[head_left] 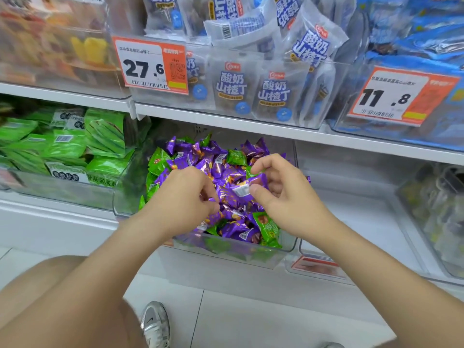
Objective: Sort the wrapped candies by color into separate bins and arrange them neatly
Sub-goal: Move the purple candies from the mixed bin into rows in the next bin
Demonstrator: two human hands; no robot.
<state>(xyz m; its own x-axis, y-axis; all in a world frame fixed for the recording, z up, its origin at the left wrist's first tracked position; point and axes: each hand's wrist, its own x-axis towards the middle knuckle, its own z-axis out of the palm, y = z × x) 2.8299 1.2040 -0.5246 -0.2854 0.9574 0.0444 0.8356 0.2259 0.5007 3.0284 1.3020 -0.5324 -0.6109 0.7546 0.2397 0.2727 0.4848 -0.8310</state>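
Centre of frame: a clear bin (226, 253) on the lower shelf (62, 218) holds mixed purple candies (226, 169) and green candies (267, 227). Our right hand (283, 194) pinches one purple candy (247, 185) between thumb and fingers. Our left hand (185, 194) curls its fingers into the pile; whether it grips anything we cannot tell.

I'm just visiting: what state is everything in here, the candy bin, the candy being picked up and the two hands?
Candy bin: filled, purple and green candies mixed together.
Purple candy: pinched by the right hand.
Right hand: thumb and fingers pinching the purple candy.
Left hand: fingers curled into the candies; hold unclear.
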